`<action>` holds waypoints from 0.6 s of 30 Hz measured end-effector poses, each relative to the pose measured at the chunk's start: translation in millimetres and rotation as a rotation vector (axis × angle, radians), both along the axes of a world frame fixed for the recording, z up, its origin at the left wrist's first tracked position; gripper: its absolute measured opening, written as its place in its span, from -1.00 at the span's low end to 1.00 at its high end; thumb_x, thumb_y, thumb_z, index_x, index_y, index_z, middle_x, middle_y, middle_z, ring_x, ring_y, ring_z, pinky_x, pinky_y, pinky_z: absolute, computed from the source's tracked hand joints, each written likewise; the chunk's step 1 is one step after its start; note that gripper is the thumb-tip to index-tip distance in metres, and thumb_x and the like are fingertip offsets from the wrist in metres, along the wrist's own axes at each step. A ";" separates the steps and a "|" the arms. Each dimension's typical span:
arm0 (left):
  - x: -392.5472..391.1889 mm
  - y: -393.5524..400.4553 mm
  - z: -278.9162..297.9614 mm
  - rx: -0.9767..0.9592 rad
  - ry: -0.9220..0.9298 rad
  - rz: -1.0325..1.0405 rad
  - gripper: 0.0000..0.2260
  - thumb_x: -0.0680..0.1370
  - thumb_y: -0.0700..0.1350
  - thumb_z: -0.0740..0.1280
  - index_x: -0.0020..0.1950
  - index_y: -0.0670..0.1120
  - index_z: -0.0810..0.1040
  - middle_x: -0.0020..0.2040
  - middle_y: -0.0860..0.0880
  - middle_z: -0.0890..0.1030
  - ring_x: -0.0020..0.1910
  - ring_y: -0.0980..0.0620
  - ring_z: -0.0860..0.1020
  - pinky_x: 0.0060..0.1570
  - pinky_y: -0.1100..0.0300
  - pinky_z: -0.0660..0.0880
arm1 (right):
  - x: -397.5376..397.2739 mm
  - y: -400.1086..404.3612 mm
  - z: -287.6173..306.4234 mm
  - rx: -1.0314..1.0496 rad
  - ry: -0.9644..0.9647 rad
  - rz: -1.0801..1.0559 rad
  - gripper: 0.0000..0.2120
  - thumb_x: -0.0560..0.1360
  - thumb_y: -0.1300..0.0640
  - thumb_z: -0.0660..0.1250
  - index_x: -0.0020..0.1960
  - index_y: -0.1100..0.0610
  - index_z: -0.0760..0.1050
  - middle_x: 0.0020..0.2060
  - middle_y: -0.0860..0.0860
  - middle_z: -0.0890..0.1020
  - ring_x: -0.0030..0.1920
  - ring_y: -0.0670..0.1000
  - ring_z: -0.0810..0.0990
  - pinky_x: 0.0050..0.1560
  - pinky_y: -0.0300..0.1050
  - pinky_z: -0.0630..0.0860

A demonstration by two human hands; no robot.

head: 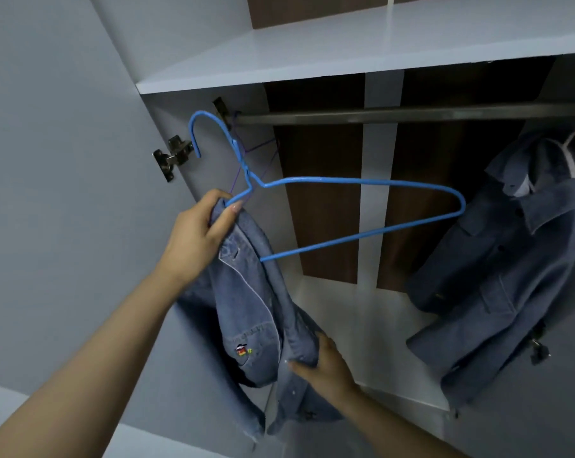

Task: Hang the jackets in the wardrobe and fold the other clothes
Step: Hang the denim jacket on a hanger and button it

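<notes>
A blue wire hanger (345,183) is raised in front of the open wardrobe, its hook up near the left end of the metal rail (411,114). One shoulder of a blue denim jacket (249,302) with a small embroidered patch sits on the hanger's left arm; the right arm of the hanger is bare. My left hand (200,233) grips the jacket's shoulder together with the hanger's left end. My right hand (325,361) holds a bunched fold of the jacket lower down.
A darker blue jacket (497,266) hangs on a white hanger at the rail's right end. A purple wire hanger (263,150) hangs at the left end behind the blue one. A white shelf (345,54) lies above the rail. A door hinge (174,157) sits left.
</notes>
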State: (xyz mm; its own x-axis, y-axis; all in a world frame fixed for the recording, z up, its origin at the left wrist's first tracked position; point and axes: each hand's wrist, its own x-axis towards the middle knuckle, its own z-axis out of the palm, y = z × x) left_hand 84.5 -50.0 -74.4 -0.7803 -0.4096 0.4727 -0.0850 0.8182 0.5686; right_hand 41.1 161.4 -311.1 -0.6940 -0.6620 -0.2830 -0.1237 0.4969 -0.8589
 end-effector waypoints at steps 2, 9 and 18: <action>7.0 -1.2 4.2 -0.006 0.008 0.008 -0.86 0.62 0.06 0.26 -0.13 0.11 0.43 -0.39 0.07 0.41 -0.39 0.19 0.34 -0.36 0.42 0.31 | 7.2 -17.4 -6.4 0.074 0.110 -0.060 -0.63 0.55 -0.07 0.33 0.14 0.23 0.54 0.00 0.13 0.67 0.03 0.09 0.64 -0.04 -0.15 0.49; 47.2 -36.2 5.1 -0.065 -0.085 0.066 -0.79 0.57 0.17 0.18 -0.08 0.06 0.41 -0.41 -0.02 0.42 -0.43 0.16 0.36 -0.40 0.40 0.30 | -66.9 17.7 24.5 -0.139 0.422 0.015 -0.57 0.63 0.18 0.21 0.48 0.19 0.31 0.43 -0.06 0.38 0.32 -0.09 0.45 0.26 -0.36 0.34; 56.1 -32.2 -15.5 -0.157 -0.186 -0.165 -0.74 0.60 0.20 0.23 -0.07 0.03 0.48 -0.35 0.05 0.52 -0.41 0.12 0.43 -0.33 0.32 0.39 | -168.1 47.3 120.3 -0.363 0.094 0.022 -0.79 0.56 0.25 0.29 -0.15 0.37 0.60 -0.34 0.21 0.55 -0.27 -0.07 0.55 -0.19 -0.14 0.50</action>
State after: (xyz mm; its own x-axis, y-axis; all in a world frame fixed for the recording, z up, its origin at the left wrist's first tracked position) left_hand 140.5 -82.2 -89.9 -0.9093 -0.2034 0.3632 -0.0343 0.9062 0.4215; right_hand -127.0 208.7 -190.8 -0.6903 -0.7226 0.0370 -0.2179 0.1588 -0.9630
